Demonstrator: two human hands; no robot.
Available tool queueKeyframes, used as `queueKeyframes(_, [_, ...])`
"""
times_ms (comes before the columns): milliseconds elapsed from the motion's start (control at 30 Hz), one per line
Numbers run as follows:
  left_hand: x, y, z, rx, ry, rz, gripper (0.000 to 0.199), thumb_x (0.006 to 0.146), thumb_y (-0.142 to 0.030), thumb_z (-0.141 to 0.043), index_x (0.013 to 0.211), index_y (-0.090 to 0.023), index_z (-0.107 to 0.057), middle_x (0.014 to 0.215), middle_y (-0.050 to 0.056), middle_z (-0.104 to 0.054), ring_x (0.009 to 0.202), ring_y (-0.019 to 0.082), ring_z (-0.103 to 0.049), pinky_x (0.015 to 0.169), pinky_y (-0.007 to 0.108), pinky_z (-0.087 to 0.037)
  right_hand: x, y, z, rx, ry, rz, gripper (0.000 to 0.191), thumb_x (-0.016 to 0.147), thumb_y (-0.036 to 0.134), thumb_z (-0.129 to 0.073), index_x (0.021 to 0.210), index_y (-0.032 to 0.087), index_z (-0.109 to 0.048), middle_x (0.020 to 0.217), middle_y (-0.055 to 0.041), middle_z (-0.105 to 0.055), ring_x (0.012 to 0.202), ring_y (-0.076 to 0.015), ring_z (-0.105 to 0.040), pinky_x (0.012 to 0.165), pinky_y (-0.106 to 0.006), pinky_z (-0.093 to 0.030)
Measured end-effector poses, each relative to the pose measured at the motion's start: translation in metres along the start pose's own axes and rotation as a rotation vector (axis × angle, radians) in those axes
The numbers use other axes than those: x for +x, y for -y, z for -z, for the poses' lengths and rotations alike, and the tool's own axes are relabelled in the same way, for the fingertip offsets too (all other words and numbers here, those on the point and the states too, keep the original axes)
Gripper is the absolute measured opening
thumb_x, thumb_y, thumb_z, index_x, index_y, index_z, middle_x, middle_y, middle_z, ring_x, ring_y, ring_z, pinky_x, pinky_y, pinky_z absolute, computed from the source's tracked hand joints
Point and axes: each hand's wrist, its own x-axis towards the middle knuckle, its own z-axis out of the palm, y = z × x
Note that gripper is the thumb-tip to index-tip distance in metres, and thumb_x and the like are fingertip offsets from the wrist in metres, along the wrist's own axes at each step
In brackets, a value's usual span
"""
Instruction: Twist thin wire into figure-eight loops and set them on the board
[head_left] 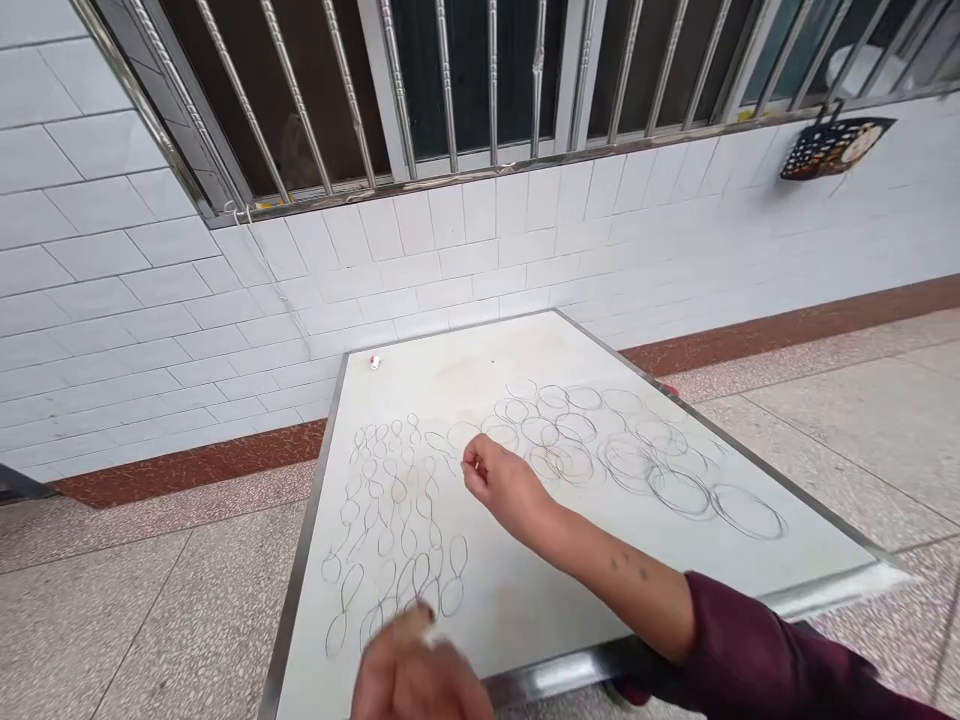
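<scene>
My right hand (499, 480) reaches in from the right over the white tabletop (495, 600), thumb and fingers pinched together. Its fingertips are close to a thin twisted loop (439, 442) that looks like fine wire; whether they hold it cannot be made out. At the bottom edge my left hand (420, 665) is smeared by motion, so its grip is unclear. Beside it lie several thin figure-eight loops (420, 575), set out in rough rows on the table's left half. Round dark wire rings (679, 492) overlap in a cluster to the right.
A small red-and-white object (376, 362) sits in the far left corner of the table. Behind stand a white tiled wall (450, 265) and a barred window (465, 80). From the bars hangs a patterned bag (832, 148). Speckled stone floor (172, 600) surrounds the table.
</scene>
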Motion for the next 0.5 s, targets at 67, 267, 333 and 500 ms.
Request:
queueKeyframes(67, [-0.021,-0.006,-0.011,-0.066,0.026,0.044,0.043,0.075,-0.042,-0.078,0.114,-0.03,-0.066,0.098,0.005,-0.071,0.094,0.025,-0.065,0.076,0.038,-0.055,-0.041,0.005,0.01,0.145,-0.033,0.009,0.004,0.088,0.023,-0.049,0.085,0.024,-0.046,0.064,0.005,-0.053,0.054,-0.0124,-0.045,0.052,-0.025,-0.034])
queueKeyframes(267, [-0.057,-0.017,-0.042,-0.332,0.136,0.205,0.042,0.073,-0.034,-0.082,0.11,-0.021,-0.069,0.11,0.009,-0.07,0.091,0.016,-0.065,0.082,0.029,-0.05,-0.128,0.0,0.024,0.499,-0.019,0.053,0.007,0.088,0.027,-0.054,0.085,0.023,-0.05,0.066,0.0044,-0.052,0.059,-0.0114,-0.046,0.056,-0.024,-0.036])
queueKeyframes(333, [-0.069,-0.018,-0.047,-0.327,0.179,0.219,0.039,0.07,-0.031,-0.084,0.105,-0.019,-0.072,0.104,0.009,-0.073,0.082,0.014,-0.066,0.078,0.028,-0.051,-0.145,-0.005,0.028,0.568,-0.001,0.036,0.008,0.089,0.028,-0.055,0.085,0.022,-0.05,0.065,0.005,-0.051,0.057,-0.0106,-0.044,0.054,-0.023,-0.035])
queueKeyframes(500, [-0.098,-0.017,-0.054,-0.277,0.189,0.249,0.037,0.061,-0.029,-0.089,0.094,-0.016,-0.076,0.088,0.007,-0.074,0.08,0.015,-0.066,0.071,0.024,-0.051,-0.176,-0.014,0.042,0.638,0.009,0.025,0.006,0.088,0.024,-0.055,0.091,0.022,-0.05,0.071,0.004,-0.053,0.059,-0.01,-0.045,0.056,-0.023,-0.038])
